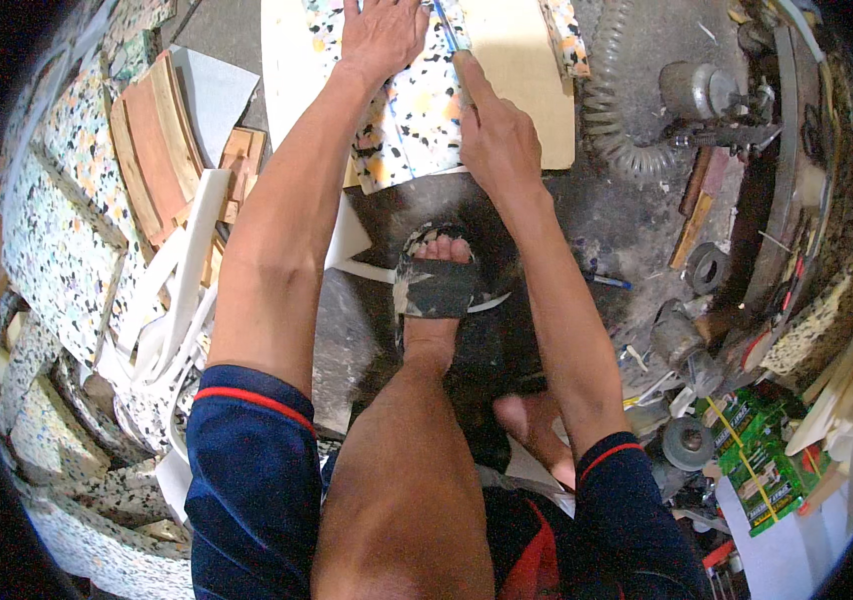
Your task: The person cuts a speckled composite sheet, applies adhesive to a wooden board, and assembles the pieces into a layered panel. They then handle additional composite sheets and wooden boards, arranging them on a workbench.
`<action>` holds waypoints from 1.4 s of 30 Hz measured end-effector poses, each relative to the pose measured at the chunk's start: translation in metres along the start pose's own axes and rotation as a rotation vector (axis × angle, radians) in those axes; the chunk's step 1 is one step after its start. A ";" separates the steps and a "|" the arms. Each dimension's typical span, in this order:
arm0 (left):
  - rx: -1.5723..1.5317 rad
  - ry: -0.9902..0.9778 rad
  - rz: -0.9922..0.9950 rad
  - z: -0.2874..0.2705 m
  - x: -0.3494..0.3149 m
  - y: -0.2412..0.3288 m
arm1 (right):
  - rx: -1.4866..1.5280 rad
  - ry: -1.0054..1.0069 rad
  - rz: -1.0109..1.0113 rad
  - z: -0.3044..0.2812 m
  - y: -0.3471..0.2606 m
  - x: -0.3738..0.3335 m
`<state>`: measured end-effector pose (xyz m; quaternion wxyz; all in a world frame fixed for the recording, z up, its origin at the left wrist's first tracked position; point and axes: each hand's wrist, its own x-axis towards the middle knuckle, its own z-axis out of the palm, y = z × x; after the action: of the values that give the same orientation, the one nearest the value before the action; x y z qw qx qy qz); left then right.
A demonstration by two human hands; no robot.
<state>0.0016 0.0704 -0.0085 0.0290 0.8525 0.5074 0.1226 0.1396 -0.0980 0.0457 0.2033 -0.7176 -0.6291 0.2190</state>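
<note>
A sheet of white foam (pixel 407 140) speckled with black, orange and blue lies over a cream-coloured board (pixel 522 100) at the top of the view. My left hand (pixel 385 38) lies flat on the foam, its fingertips near the upper picture edge. To its right, my right hand (pixel 500 135) is closed, with the index finger stretched forward along a slim knife (pixel 446 25). The narrow bluish blade points away from me over the foam; most of the handle is hidden by the hand. Thin blue lines run across the foam.
My sandalled foot (pixel 442 275) stands just below the board. Speckled foam slabs (pixel 57 240) and white strips (pixel 182 280) pile up at left, near wooden pieces (pixel 159 140). At right lie a coiled clear hose (pixel 612 110), a pen (pixel 609 282), metal parts (pixel 697 92) and green boxes (pixel 759 455).
</note>
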 end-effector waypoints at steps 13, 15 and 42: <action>0.048 -0.011 0.005 0.002 0.001 0.002 | 0.004 -0.052 0.063 -0.009 -0.006 -0.012; 0.056 -0.028 -0.004 0.001 0.000 0.003 | -0.002 -0.059 0.080 -0.005 -0.005 -0.010; 0.037 0.022 0.000 0.012 -0.058 0.030 | 0.065 -0.093 0.146 -0.024 0.010 -0.113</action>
<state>0.0035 0.0062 -0.0250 0.0075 0.8515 0.5099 0.1223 0.1487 -0.2119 0.0666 0.1804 -0.7436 -0.5764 0.2868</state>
